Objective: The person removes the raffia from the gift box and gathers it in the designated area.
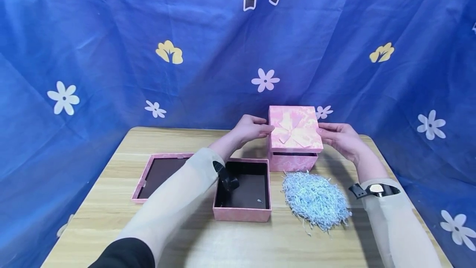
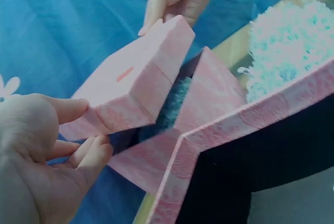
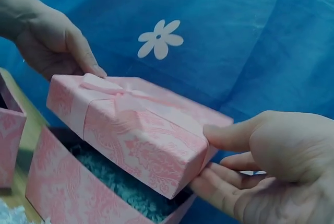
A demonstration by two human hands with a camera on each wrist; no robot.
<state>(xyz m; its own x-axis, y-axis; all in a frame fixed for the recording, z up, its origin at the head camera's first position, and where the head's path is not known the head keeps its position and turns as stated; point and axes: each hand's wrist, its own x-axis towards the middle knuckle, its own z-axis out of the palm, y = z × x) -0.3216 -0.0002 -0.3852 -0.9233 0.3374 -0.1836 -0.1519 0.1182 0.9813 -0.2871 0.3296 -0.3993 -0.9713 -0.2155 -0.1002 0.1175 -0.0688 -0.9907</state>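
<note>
Between left hand (image 1: 250, 129) and right hand (image 1: 343, 139), both pinching its sides: pink patterned square cardboard lid (image 1: 295, 128), above matching pink square cardboard box (image 1: 291, 162) (gap showing).

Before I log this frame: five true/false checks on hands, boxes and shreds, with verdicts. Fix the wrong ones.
1. The left hand and right hand both grip the bow-topped lid. True.
2. That lid is fully closed on the box below. False: a gap shows under its front edge.
3. Blue shreds show inside the box below. True.
4. The loose blue heap is inside the uncovered box. False: it lies on the table.
5. The shallow pink-rimmed piece shows a dark inside. True.
</note>
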